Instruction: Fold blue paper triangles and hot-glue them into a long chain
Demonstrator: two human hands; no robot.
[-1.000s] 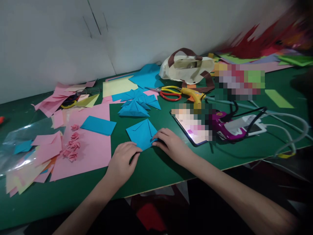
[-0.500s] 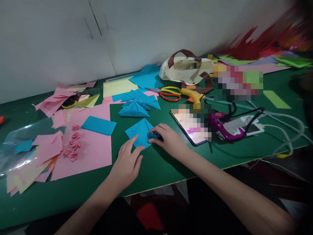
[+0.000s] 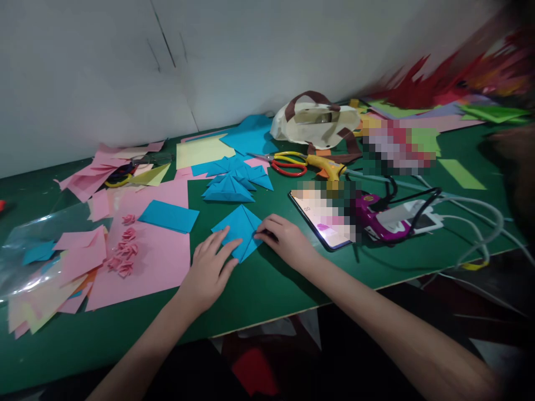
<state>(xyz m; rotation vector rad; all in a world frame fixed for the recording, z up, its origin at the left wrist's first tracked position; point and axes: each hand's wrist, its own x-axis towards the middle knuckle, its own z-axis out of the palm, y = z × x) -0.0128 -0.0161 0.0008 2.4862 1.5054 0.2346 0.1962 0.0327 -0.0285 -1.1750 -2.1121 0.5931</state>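
A square of folded blue origami paper (image 3: 239, 231) lies flat on the green table, with a crease running down from its top corner. My left hand (image 3: 209, 266) rests on the paper's left side, fingers stretched out and apart. At the right corner my right hand (image 3: 282, 238) pinches the paper between thumb and fingers. Behind it sit several finished blue folded pieces (image 3: 229, 184). To the left, a blue folded rectangle (image 3: 169, 216) lies on a pink sheet (image 3: 159, 267), near several small pink paper roses (image 3: 126, 248).
A lit phone (image 3: 321, 223) lies right of my right hand, beside a purple power strip (image 3: 384, 220) with tangled cables. Scissors (image 3: 289, 165), a yellow glue gun (image 3: 330, 167) and a cream bag (image 3: 313, 122) stand behind. Paper scraps (image 3: 81, 253) and clear plastic lie left.
The paper's right flap, raised and curled in my right hand before, now lies flatter. Both hands and the paper have shifted slightly; my left fingers still rest on the sheet.
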